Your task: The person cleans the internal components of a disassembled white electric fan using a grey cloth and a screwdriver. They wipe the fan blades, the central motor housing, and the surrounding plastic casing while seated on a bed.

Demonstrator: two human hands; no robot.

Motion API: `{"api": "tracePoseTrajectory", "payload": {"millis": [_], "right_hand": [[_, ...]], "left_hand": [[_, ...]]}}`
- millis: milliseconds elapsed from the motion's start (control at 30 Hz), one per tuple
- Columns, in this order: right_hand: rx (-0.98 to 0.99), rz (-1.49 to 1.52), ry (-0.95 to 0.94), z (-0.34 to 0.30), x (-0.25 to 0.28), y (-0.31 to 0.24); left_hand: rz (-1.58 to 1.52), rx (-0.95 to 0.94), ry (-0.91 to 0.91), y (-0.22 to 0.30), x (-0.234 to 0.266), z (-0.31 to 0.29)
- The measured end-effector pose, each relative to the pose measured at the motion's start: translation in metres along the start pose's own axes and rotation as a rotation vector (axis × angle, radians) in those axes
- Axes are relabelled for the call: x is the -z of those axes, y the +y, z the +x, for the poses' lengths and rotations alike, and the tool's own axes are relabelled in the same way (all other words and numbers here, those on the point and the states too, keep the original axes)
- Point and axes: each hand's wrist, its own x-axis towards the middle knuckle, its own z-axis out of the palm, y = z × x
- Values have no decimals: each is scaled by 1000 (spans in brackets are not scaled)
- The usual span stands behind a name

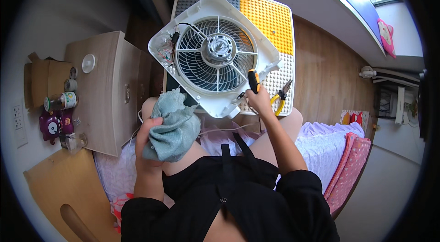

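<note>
Cloth (173, 125), grey-green, bunched up in left hand (147, 132), fingers closed on its left side; should be soft, light, forgiving. Fan housing (219, 104) sits mid-scene on studded table (269, 17), motor (220, 47) facing up. Probably stiff, thin plastic, slick at the rim; motor likely carries most of the weight. Take opposite rim edges, two hands. Keep off thin wires (165, 53) at left corner; they look fragile. Right hand (260, 99) wraps tight round orange-black screwdriver handle (254, 81) by the near-right edge; can't tell if it touches the rim. Yellow-handled pliers (282, 97) lie just right. No print legible on fan or tools.
</note>
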Motion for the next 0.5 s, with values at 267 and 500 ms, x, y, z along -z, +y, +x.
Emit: {"api": "tracePoseTrajectory", "payload": {"millis": [267, 500], "right_hand": [[-7, -133, -141, 69, 84, 11], [318, -280, 116, 45, 106, -34]], "left_hand": [[213, 175, -87, 4, -5, -13], [469, 248, -127, 7, -30, 9]]}}
